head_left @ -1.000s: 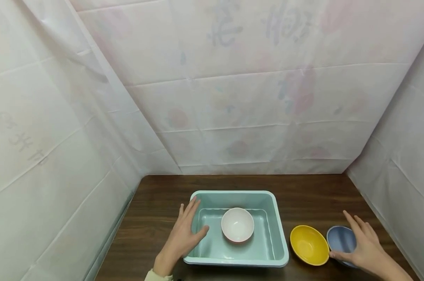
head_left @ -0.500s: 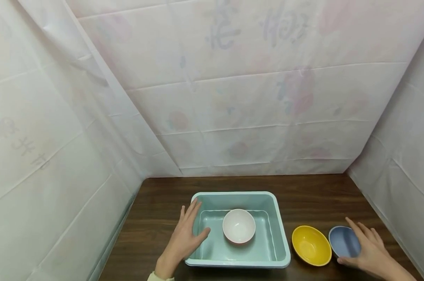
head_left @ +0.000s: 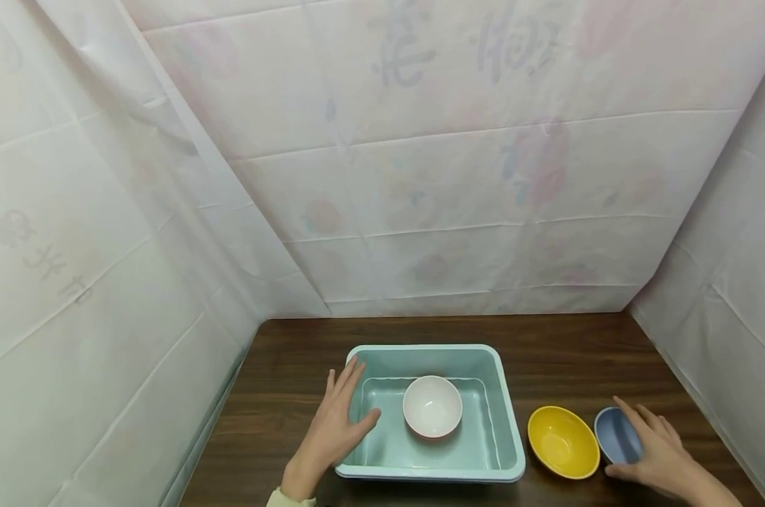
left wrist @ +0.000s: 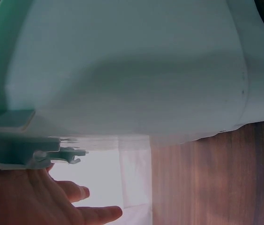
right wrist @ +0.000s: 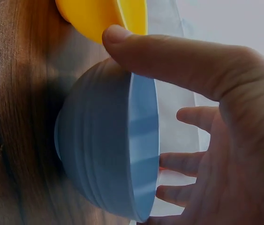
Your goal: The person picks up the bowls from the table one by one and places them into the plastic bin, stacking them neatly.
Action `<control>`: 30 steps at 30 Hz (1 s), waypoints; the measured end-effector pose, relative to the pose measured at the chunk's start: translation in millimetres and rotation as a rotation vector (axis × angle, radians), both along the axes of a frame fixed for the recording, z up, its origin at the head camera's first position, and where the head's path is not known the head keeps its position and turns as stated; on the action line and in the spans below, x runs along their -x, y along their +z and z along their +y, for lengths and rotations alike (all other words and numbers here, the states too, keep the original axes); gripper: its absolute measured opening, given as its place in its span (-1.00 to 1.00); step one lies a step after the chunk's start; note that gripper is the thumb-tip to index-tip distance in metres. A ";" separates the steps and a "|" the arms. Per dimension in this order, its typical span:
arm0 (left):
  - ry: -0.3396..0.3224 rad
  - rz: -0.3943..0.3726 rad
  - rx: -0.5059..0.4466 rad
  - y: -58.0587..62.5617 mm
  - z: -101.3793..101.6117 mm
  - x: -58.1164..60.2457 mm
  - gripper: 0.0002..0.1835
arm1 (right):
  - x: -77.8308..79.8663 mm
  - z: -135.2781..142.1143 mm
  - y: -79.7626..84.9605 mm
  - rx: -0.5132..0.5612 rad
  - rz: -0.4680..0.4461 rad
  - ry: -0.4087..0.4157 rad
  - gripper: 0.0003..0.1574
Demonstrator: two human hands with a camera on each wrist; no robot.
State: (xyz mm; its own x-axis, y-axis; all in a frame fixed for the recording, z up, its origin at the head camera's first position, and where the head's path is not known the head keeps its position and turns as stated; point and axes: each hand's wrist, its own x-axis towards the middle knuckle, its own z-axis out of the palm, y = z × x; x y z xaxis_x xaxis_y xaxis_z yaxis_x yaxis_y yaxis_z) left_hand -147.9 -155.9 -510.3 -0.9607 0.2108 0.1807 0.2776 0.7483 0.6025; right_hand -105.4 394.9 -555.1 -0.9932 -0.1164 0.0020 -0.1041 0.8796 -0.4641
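Note:
In the head view, a light green plastic basin [head_left: 382, 456] holds a white bowl [head_left: 432, 406]. My left hand [head_left: 333, 429] is at the basin's left side, fingers spread, thumb over its interior; the left wrist view shows these fingers [left wrist: 99, 214] beside the rim. At the right stands a blue bowl [head_left: 618, 436], upright on the table. My right hand [head_left: 661, 454] spans its right side with loosely spread fingers. In the right wrist view the thumb [right wrist: 160, 54] crosses the bowl's side near the rim, and the fingertips are right at the opposite part of the rim.
A yellow bowl [head_left: 564, 442] stands between the basin and the blue bowl, close beside the latter. The dark wooden table [head_left: 293, 352] is enclosed by pale cloth hangings [head_left: 452, 211] at the back and on both sides.
My right hand has dipped lower, then come in closer around the blue bowl. The left hand keeps its place at the basin. The bowls stay put, with a slight shift of the view.

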 end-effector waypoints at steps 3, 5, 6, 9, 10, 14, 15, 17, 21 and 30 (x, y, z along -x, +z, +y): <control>-0.001 -0.008 -0.001 -0.4 0.1 0.2 -0.11 | 1.2 -1.9 0.9 -0.037 -0.053 -0.012 0.56; -0.001 -0.007 0.000 -0.7 0.3 0.4 -0.11 | 2.7 -3.2 2.2 -0.075 -0.094 -0.022 0.53; -0.002 -0.010 0.001 -0.8 0.4 0.3 -0.11 | 3.4 -3.9 2.9 -0.092 -0.110 -0.025 0.51; -0.001 -0.013 0.003 -0.8 0.8 0.1 -0.11 | 5.1 -5.6 5.8 -0.117 -0.146 -0.032 0.44; 0.000 -0.013 0.003 -0.9 0.8 0.3 -0.12 | 5.6 -6.0 6.8 -0.121 -0.154 -0.035 0.42; -0.001 -0.015 0.002 -0.8 1.1 0.7 -0.12 | 7.0 -6.4 10.3 -0.122 -0.227 -0.051 0.33; -0.001 -0.016 0.002 -0.8 1.1 0.8 -0.12 | 7.3 -6.4 11.0 -0.121 -0.250 -0.056 0.32; -0.004 -0.011 0.006 -0.9 1.0 1.2 -0.12 | 7.8 -6.6 12.6 -0.118 -0.293 -0.065 0.32; -0.001 -0.002 0.018 -0.4 0.4 1.3 -0.13 | 8.3 -8.1 16.4 -0.109 -0.319 -0.080 0.32; -0.005 -0.015 0.010 0.7 -0.4 1.3 -0.14 | 7.2 -8.1 31.6 -0.120 -0.284 -0.096 0.27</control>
